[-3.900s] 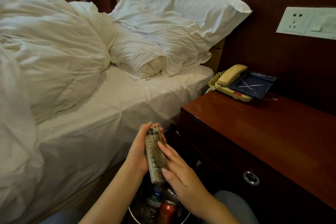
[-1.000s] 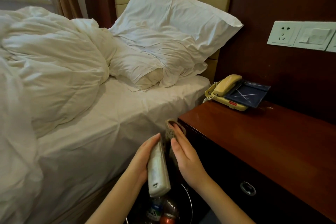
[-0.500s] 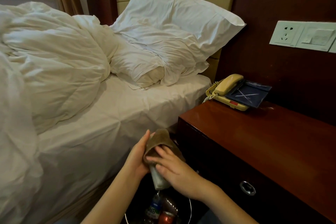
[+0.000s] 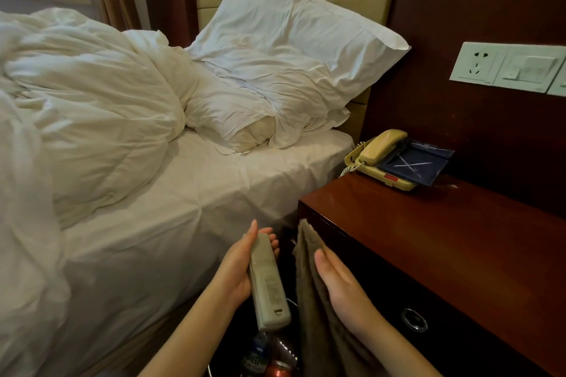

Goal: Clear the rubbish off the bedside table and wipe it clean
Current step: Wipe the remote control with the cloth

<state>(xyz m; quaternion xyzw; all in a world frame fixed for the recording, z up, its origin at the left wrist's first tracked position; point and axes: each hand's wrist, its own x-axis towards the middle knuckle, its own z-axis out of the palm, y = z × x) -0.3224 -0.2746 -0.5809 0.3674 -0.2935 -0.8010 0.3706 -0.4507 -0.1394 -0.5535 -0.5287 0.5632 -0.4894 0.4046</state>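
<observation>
My left hand (image 4: 237, 268) grips a pale remote control (image 4: 268, 283), held upright between the bed and the bedside table, button side turned right. My right hand (image 4: 341, 286) holds a brown cloth (image 4: 309, 263) that hangs down beside the remote, a small gap apart from it. The dark wooden bedside table (image 4: 453, 242) stands to the right, its glossy top bare in the near part. Below my hands a bin (image 4: 269, 358) holds a plastic bottle and a red can.
A yellow telephone (image 4: 379, 156) and a dark blue tray (image 4: 419, 165) sit at the table's far left corner. A drawer ring pull (image 4: 414, 320) is on the table front. The unmade bed (image 4: 171, 193) with pillows is left. Wall sockets (image 4: 508, 69) are mounted above.
Half a second ago the cloth was wrapped over the top of the remote under my right hand. Now the cloth has come off to the right and the remote is uncovered.
</observation>
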